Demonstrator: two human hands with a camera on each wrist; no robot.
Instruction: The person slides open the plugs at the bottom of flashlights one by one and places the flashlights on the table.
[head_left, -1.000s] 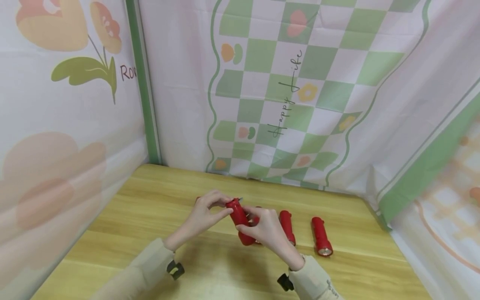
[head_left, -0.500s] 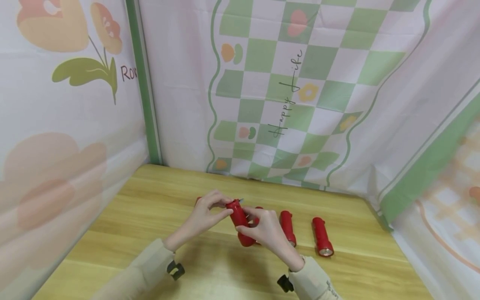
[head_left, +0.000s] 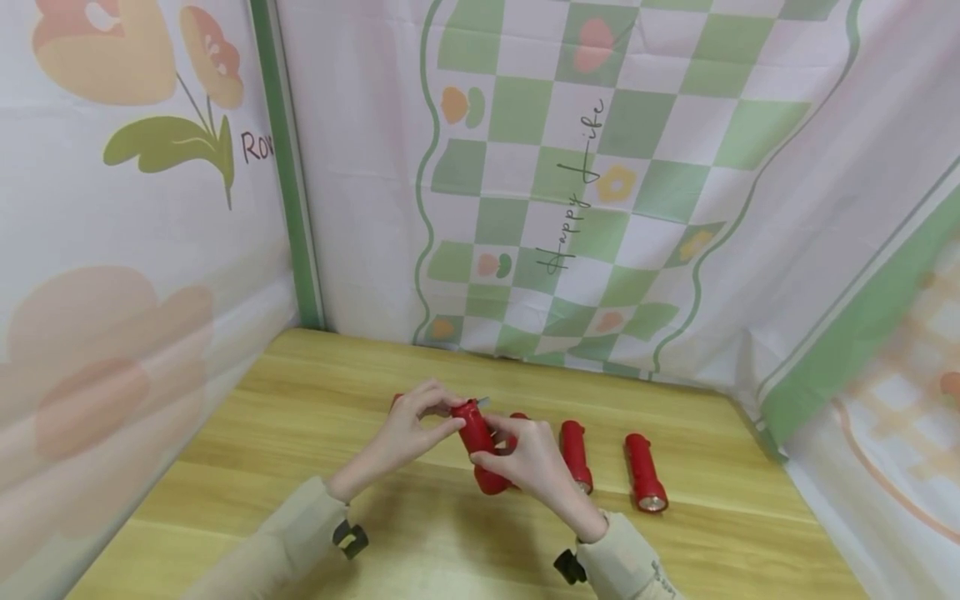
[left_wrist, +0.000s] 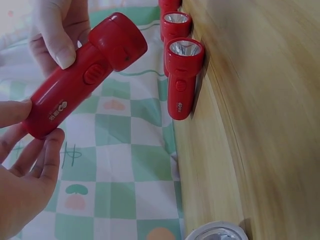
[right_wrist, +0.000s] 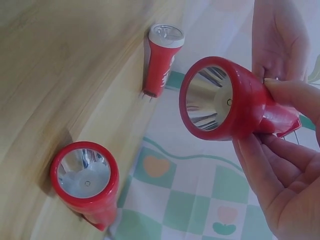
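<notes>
A red flashlight (head_left: 474, 429) is held tilted above the table between both hands. At its tail end, my left hand (head_left: 405, 425) grips with thumb and fingertips. My right hand (head_left: 534, 454) holds the body close to the wide head, thumb on the near side. Thin metal prongs (head_left: 483, 402) stick out beside the tail. The left wrist view shows a ridged switch (left_wrist: 94, 74) and pale printing on the body. Facing the right wrist camera is the lamp's reflector (right_wrist: 207, 97).
More red flashlights lie on the wooden table (head_left: 420, 542): two to the right (head_left: 573, 454), one of them farther out (head_left: 645, 472), and another partly behind my right hand. A white-rimmed flashlight (right_wrist: 162, 62) with prongs out lies leftmost. Patterned cloth (head_left: 555, 167) hangs behind.
The metal prongs at the held flashlight's tail show a little more than before, and its head has shifted very slightly left. Both hands keep their grip in nearly the same place.
</notes>
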